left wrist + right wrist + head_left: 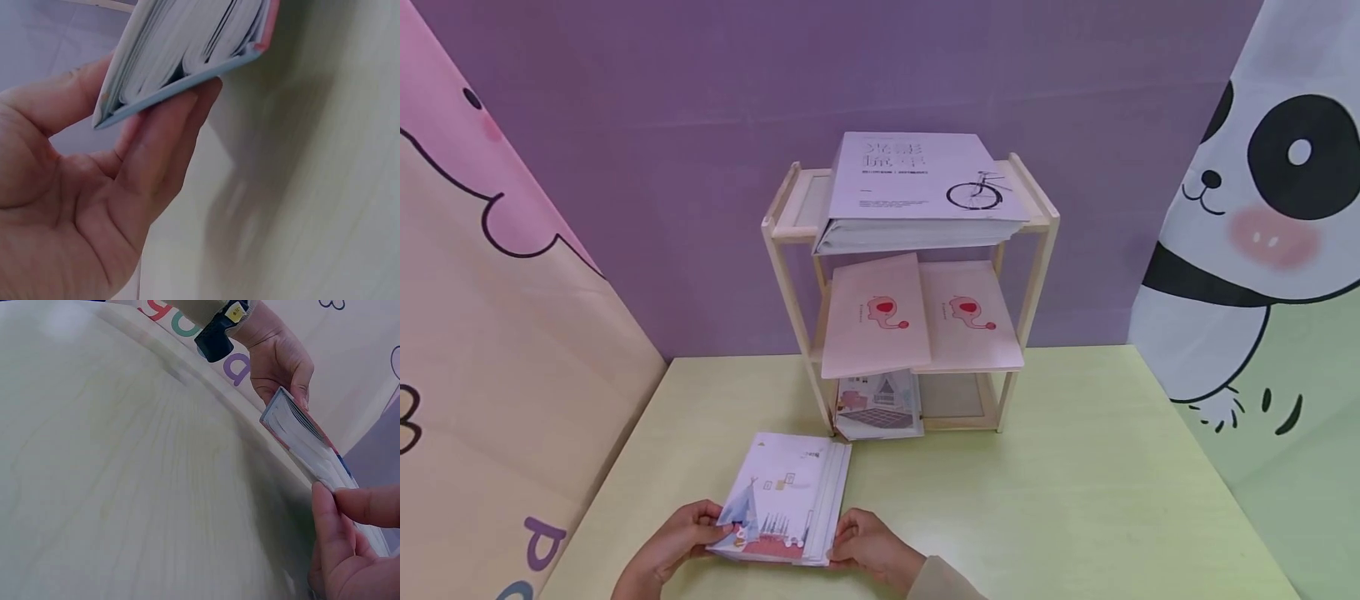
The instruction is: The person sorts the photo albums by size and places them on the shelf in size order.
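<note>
A hardcover book (782, 496) with a tent picture on its pale cover is held slightly above the table, near the front edge. My left hand (681, 533) grips its lower left corner, thumb on the cover and fingers underneath. At the lower right corner, my right hand (872, 542) pinches the layered open side between thumb and fingers. Bulging pages (187, 44) show between the covers in the left wrist view. In the right wrist view, the book (306, 434) spans both hands, with my left hand (281, 362) at its far end.
Behind the book stands a wooden rack (1036, 275). On its top lies a large white book (917, 179); its middle shelf carries two pink elephant-cover books (880, 321), overlapping. A smaller illustrated book (880, 408) sits low on the left. Printed cloths (1240, 208) line the table's sides.
</note>
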The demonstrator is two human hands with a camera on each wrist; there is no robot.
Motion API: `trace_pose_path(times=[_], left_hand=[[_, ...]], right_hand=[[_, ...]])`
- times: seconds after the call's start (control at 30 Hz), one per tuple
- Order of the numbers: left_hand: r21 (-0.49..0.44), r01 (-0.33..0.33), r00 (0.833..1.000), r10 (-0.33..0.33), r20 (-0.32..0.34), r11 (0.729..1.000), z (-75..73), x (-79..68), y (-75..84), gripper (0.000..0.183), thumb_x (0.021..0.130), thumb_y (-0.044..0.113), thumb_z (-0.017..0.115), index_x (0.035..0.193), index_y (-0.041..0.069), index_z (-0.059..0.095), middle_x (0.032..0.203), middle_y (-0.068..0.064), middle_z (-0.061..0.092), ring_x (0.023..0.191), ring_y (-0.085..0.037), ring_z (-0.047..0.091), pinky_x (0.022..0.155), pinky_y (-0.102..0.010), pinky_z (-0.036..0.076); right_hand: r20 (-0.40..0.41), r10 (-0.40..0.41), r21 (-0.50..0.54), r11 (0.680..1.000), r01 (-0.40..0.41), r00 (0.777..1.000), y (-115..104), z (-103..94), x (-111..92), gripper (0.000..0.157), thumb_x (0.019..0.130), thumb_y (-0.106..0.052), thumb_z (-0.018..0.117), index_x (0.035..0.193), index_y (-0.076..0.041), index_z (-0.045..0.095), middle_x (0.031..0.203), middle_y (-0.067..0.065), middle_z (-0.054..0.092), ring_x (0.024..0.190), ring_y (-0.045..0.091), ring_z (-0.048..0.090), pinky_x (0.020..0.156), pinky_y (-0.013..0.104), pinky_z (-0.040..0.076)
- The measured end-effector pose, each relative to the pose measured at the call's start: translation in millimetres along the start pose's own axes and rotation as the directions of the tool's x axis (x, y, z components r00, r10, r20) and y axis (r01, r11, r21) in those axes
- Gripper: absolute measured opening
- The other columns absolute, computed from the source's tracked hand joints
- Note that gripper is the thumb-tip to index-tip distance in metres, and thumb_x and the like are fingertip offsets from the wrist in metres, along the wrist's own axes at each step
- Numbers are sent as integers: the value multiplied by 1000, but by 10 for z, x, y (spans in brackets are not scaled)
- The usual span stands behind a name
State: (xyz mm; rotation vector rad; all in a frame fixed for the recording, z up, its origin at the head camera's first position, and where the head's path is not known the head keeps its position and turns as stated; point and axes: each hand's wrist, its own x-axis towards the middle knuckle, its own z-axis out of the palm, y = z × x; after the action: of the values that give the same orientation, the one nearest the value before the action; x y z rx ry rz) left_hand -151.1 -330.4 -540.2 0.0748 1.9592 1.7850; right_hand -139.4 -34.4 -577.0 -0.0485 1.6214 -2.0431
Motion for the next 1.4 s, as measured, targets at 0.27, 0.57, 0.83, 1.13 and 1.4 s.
trace_pose_path(times=[0.27,0.57,0.83,1.13,1.4], left_hand=[[32,-8,1000,8,-8,999,83,28,-8,8,88,7,62,91,6,54,80,7,60,71,-4,61,62,-21,52],[117,-21,1000,20,14,993,245,109,47,35,87,7,63,96,-18,40,78,4,59,70,-5,59,60,-21,50],[117,1,1000,-1,-2,993,316,173,-2,44,85,5,63,103,-22,34,77,4,58,69,-6,57,58,-20,49],[101,-1,1000,2,-15,995,437,193,34,25,84,7,65,93,-5,45,76,4,56,70,-7,57,57,-20,47],[98,-12,999,15,-34,995,598,250,66,48,83,7,68,102,-20,34,76,4,55,70,-6,56,57,-20,47]], right_hand=[[-4,-29,19,999,30,1000,30,-64,-76,27,74,25,54,85,1,47,70,2,48,63,12,54,66,30,57],[-5,-31,-1,1000,31,1000,28,-215,-135,27,74,25,54,87,2,46,72,3,47,65,13,53,64,25,56],[24,-55,11,998,54,998,12,-318,-187,27,74,25,55,86,2,46,71,2,48,65,12,54,63,25,56],[52,-54,43,998,51,997,-26,-454,-294,25,76,20,56,86,-1,47,73,2,51,68,10,56,63,21,55],[63,-60,55,997,57,996,-7,-643,-341,24,76,17,58,86,-2,48,74,1,51,70,10,55,63,20,54]])
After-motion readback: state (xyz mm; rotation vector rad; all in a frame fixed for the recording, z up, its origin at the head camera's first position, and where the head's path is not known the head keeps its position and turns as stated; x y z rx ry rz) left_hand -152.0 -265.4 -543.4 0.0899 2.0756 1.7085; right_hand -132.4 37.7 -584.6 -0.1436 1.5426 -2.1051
